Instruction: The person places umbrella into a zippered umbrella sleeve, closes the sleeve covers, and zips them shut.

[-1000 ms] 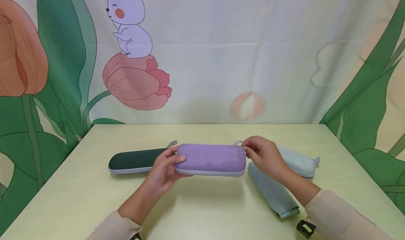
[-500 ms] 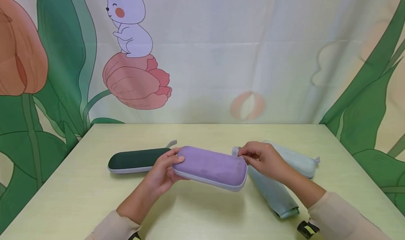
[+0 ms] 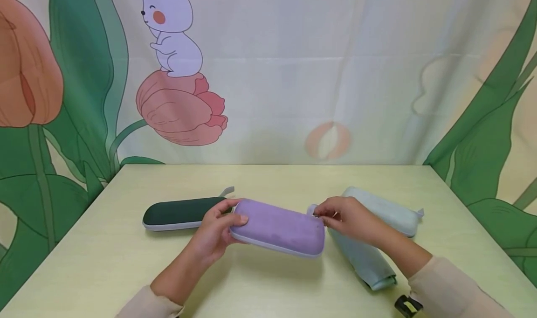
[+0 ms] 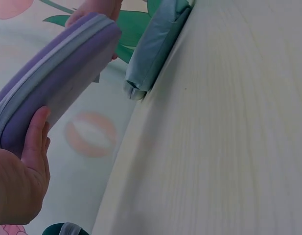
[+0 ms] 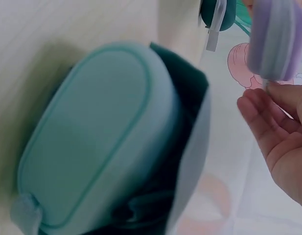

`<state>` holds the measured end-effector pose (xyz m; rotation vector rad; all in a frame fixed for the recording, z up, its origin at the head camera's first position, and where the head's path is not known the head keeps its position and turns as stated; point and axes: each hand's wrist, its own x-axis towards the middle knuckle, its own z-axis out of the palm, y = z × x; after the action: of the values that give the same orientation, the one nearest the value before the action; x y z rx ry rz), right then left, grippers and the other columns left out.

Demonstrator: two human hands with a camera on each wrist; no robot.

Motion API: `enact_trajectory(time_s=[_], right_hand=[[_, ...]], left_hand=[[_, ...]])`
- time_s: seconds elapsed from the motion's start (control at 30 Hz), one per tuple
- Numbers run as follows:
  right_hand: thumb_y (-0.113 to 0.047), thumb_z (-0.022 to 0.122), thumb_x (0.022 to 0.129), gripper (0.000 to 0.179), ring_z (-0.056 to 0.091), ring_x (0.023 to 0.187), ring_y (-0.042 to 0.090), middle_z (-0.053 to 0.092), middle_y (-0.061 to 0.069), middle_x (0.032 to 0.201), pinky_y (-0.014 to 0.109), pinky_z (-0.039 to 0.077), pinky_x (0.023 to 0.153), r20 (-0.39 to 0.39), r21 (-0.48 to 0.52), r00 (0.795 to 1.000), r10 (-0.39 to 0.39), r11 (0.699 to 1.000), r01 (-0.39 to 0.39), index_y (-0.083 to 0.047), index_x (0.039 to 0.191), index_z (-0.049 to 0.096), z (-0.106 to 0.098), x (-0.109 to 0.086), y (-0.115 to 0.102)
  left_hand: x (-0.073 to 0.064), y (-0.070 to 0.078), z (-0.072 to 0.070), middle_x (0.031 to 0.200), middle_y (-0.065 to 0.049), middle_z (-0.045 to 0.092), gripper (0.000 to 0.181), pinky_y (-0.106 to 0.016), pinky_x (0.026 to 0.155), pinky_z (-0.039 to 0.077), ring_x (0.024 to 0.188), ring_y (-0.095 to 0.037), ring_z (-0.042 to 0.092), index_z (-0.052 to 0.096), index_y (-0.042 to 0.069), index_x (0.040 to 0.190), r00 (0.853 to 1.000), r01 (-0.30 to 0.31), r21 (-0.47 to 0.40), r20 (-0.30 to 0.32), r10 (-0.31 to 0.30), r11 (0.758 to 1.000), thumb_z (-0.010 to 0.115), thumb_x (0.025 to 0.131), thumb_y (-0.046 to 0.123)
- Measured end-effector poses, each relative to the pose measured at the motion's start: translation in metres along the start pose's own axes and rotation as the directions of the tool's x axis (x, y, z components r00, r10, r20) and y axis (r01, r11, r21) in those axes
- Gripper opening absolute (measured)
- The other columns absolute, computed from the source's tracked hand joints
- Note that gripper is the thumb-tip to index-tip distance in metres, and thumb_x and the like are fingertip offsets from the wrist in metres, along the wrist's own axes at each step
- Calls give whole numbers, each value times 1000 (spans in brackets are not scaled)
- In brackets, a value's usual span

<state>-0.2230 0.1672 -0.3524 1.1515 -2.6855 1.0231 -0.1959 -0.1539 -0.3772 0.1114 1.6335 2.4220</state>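
lowered at its right end toward the near edge of the pale wood-grain desk (image 3: 251, 290), the oblong purple fabric-looking case (image 3: 278, 227) stretched sideways from clasping left hand (image 3: 215, 230) to right hand (image 3: 347, 216), fingertips pinched at its far corner.

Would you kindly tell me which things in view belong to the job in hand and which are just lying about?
In the job:
purple case, held up
left hand, gripping one end
right hand, pinching what looks like the zipper pull at the other

Lying about:
dark green case
pale green case
grey-green folded bundle
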Motion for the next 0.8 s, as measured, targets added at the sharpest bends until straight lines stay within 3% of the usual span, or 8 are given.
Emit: enact_trajectory(time_s=[0.37,0.6,0.8], right_hand=[[3,70,84,19,62,77,9,68,0,92,27,55,67,40,-202,993,-112,972,118,-5,101,69,-5,-11,1],[-3,70,86,24,63,88,16,65,-1,103,35,54,74,70,-227,997,-33,973,48,-10,109,66,-18,-25,-4],[-11,73,86,30,62,95,22,62,2,110,33,52,78,105,-252,994,26,968,1,-7,115,64,-28,-33,-7]], left_hand=[[-3,1,-4,101,-12,61,48,-36,66,58,85,-24,64,56,1,122,999,-14,77,-40,17,997,68,76,-6],[-2,0,-3,103,-13,60,52,-36,67,58,90,-25,62,53,-2,126,997,-17,101,-72,24,995,69,76,-5],[6,-1,3,105,-13,61,54,-37,70,58,89,-25,64,52,-2,127,993,-28,95,-111,39,995,69,76,-7]])
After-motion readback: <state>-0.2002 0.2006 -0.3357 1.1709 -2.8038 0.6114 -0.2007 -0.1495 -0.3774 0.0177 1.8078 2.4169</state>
